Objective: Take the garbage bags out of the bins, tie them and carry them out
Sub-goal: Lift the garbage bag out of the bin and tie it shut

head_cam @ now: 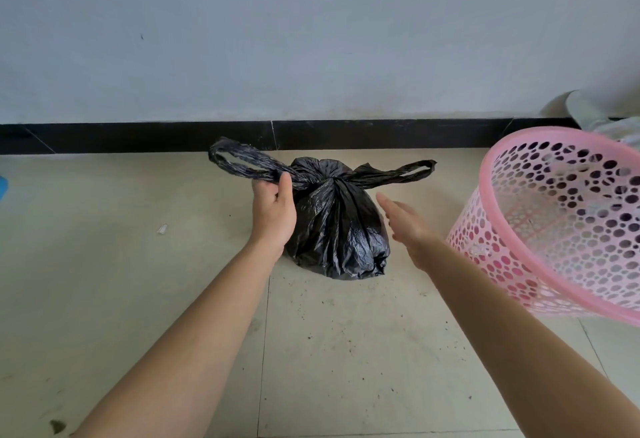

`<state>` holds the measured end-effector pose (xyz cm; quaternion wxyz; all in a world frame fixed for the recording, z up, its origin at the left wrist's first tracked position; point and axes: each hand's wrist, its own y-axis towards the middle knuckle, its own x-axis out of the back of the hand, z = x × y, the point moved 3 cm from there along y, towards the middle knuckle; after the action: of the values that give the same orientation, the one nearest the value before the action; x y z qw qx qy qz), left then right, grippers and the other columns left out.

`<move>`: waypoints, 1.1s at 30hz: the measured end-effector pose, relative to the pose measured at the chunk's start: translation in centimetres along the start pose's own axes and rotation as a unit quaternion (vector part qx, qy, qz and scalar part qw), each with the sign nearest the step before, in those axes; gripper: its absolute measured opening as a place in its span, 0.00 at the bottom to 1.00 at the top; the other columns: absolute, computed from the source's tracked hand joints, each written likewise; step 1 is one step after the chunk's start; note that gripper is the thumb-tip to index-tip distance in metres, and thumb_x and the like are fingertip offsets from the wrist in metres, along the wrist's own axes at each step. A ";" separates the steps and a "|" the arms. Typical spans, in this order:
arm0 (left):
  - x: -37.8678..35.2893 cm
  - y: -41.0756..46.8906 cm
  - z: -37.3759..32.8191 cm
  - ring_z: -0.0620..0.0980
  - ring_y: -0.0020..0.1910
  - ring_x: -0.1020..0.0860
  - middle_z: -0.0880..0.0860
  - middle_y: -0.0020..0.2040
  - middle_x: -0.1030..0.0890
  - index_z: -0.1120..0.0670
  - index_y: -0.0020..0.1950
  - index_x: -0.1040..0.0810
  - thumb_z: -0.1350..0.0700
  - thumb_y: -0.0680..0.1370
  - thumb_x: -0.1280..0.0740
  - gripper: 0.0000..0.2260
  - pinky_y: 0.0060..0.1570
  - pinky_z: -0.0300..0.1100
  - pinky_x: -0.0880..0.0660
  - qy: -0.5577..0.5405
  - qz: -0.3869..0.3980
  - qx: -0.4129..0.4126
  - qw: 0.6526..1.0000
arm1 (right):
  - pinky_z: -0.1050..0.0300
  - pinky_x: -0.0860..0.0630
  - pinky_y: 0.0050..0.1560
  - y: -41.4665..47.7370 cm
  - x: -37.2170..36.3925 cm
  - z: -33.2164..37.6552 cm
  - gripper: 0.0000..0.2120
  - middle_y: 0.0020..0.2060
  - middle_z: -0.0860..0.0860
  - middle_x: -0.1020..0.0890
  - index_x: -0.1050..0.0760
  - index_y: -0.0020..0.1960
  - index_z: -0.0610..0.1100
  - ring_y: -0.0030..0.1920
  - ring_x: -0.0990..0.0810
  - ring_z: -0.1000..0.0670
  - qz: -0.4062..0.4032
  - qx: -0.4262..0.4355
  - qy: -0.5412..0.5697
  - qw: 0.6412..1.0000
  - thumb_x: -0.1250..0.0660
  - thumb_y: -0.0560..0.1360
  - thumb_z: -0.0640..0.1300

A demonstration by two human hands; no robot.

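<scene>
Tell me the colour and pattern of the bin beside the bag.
Pink bin, walls perforated with round holes; seen in the head view.

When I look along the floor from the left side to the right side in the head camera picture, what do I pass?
blue thing at the edge → white scrap → left hand → garbage bag → right hand → pink basket
</scene>
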<state>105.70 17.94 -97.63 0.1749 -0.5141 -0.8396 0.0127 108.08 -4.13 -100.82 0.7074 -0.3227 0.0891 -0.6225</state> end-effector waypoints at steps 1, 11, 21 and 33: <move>-0.2 -0.2 -0.4 0.41 0.44 0.27 0.48 0.47 0.26 0.57 0.62 0.35 0.48 0.85 0.43 0.13 0.52 0.40 0.30 -0.009 0.000 -0.019 1.000 | 0.38 0.38 0.74 0.2 -0.3 -0.1 0.46 0.76 0.48 0.35 0.39 0.78 0.48 0.74 0.35 0.43 0.003 -0.004 -0.020 1.000 0.47 0.70 0.77; -0.1 -1.5 -2.0 0.50 0.39 0.29 0.41 0.35 0.31 0.54 0.45 0.23 0.50 0.84 0.46 0.16 0.51 0.54 0.30 0.064 0.000 -0.277 0.959 | 0.54 0.29 0.68 0.7 -1.6 3.2 0.20 0.57 0.46 0.17 0.23 0.56 0.39 0.62 0.21 0.49 -0.046 0.167 0.194 0.966 0.39 0.82 0.56; 0.1 -2.1 -4.9 0.50 0.29 0.30 0.52 0.30 0.30 0.55 0.41 0.33 0.53 0.86 0.46 0.15 0.45 0.49 0.24 -0.476 0.004 0.085 0.876 | 0.54 0.25 0.40 -0.3 -2.0 5.9 0.09 0.30 0.52 0.28 0.33 0.49 0.43 0.32 0.26 0.52 -0.066 0.075 0.420 0.902 0.46 0.86 0.45; 0.9 -2.2 0.1 0.47 0.30 0.41 0.49 0.33 0.40 0.55 0.49 0.35 0.44 0.83 0.49 0.15 0.34 0.41 0.34 -0.138 0.101 0.094 0.981 | 0.54 0.26 0.39 -1.3 -2.1 1.8 0.12 0.37 0.50 0.22 0.28 0.55 0.42 0.36 0.25 0.50 -0.048 0.174 0.081 0.980 0.43 0.85 0.50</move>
<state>103.41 17.76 -97.06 0.1026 -0.5707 -0.7947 0.1797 107.52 -1.54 -99.31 0.7125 -0.1471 0.0205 -0.6858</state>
